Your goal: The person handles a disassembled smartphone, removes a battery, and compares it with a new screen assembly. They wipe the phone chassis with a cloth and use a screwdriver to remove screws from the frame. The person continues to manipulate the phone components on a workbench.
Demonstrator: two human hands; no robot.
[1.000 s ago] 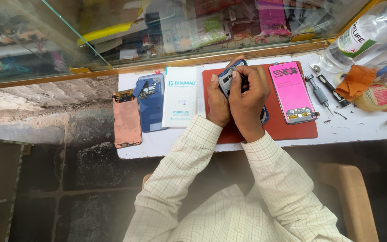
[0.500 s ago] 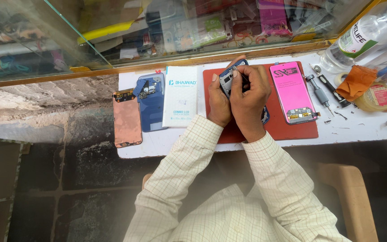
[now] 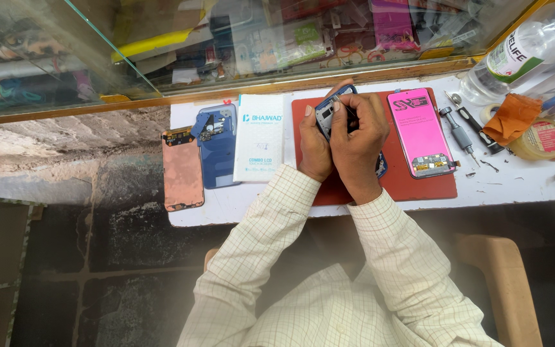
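Two hands meet over the red mat (image 3: 419,186), both gripping a blue phone frame (image 3: 326,115) that is tilted up off the mat, its top end toward the glass counter (image 3: 162,51). The left hand (image 3: 313,144) cups the frame's left edge from beneath, thumb lying up along the side, wrist resting near the mat's left border. The right hand (image 3: 358,138) arches over the frame from the right, knuckles up, its fingers (image 3: 354,106) curled down onto the open inside of the frame near the top; whether they pinch a small tool or part there cannot be told, since the hand covers the spot. Both forearms, in cream checked sleeves (image 3: 393,244), run up from the lower edge and converge at the wrists, elbows spread apart. The frame's lower end shows as a blue corner just right of the right wrist. On the mat to the right, apart from the hands, lies a pink screen panel (image 3: 419,132), flat and lengthwise. Left of the mat, on the white table (image 3: 521,183), lies a white box (image 3: 259,138), then a blue back cover (image 3: 216,148) with a small board on it, then a copper-coloured panel (image 3: 182,168) overhanging the table's left edge. Right of the pink panel lie two screwdrivers (image 3: 460,135), an orange cloth (image 3: 505,119), a tape roll (image 3: 537,138) and a clear bottle (image 3: 521,54).
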